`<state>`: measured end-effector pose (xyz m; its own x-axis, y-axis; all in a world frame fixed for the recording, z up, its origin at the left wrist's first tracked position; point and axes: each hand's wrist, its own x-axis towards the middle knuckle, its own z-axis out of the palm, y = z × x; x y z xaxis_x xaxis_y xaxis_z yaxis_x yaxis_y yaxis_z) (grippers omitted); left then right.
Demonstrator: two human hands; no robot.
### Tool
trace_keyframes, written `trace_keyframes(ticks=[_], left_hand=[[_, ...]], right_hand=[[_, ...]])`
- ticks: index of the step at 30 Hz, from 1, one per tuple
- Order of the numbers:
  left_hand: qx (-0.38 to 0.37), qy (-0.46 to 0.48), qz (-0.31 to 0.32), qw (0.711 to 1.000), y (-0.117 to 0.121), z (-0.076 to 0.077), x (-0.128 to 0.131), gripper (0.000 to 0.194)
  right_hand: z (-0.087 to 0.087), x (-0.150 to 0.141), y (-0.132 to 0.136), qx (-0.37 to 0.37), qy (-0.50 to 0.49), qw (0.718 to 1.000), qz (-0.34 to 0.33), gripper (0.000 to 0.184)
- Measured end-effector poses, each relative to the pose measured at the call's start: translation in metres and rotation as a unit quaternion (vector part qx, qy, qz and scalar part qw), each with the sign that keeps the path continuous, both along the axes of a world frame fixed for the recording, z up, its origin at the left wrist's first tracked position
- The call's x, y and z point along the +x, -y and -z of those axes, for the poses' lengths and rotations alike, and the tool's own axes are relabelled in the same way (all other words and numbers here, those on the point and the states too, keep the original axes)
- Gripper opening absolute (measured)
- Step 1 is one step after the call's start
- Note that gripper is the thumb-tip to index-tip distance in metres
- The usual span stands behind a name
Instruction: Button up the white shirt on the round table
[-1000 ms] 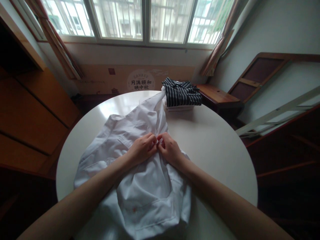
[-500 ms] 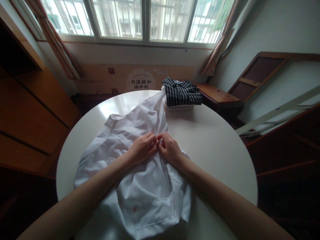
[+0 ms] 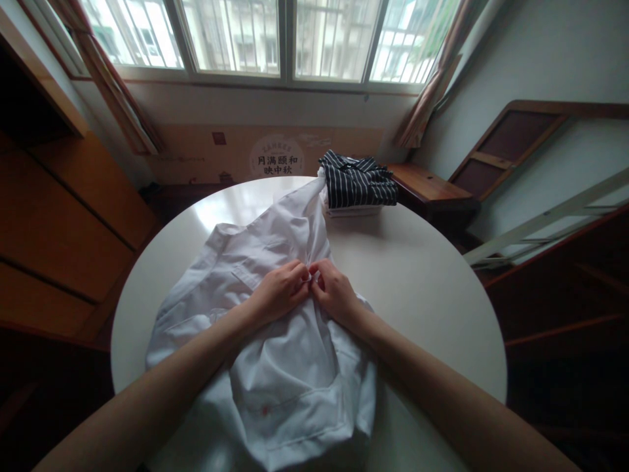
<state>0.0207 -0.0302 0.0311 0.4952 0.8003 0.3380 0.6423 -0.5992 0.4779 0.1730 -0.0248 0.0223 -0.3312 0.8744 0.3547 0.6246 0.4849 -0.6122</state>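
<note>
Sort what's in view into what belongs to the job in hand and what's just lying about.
Job in hand:
- White garment, spread on the round table
- Left hand and right hand, both pinching its fabric

Just lying about:
- Striped garment, atop a stack
- Pale folded cloth beneath it

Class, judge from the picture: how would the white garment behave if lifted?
The white garment would probably drape limply, since it lies loosely creased. It is likely light, looking thin where the left hand and right hand pinch it.
</note>
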Motion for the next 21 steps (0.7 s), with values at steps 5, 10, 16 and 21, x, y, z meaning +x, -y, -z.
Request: trace_keyframes(ticks=[5, 10, 16, 21], left_hand=[[-0.002, -0.005, -0.001, 1.000, -0.0003, -0.0009, 0.0002, 0.005], [0.001, -0.008, 0.002, 1.000, -0.0009, -0.0005, 0.0002, 0.006], [0.002, -0.011, 0.004, 1.000, -0.0007, -0.0005, 0.0001, 0.005], [0.000, -0.013, 0.007, 1.000, -0.0011, -0.0001, -0.0004, 0.005]], right_hand=[[0.0004, -0.0002, 0.0001, 0.000, -0.005, 1.000, -0.004, 0.013], [0.0007, -0.0002, 0.0002, 0.003, -0.008, 1.000, -0.005, 0.014], [0.0004, 0.0000, 0.0003, 0.006, -0.008, 1.000, -0.006, 0.013], [0.0017, 0.0002, -0.0004, 0.003, -0.002, 1.000, -0.007, 0.012]])
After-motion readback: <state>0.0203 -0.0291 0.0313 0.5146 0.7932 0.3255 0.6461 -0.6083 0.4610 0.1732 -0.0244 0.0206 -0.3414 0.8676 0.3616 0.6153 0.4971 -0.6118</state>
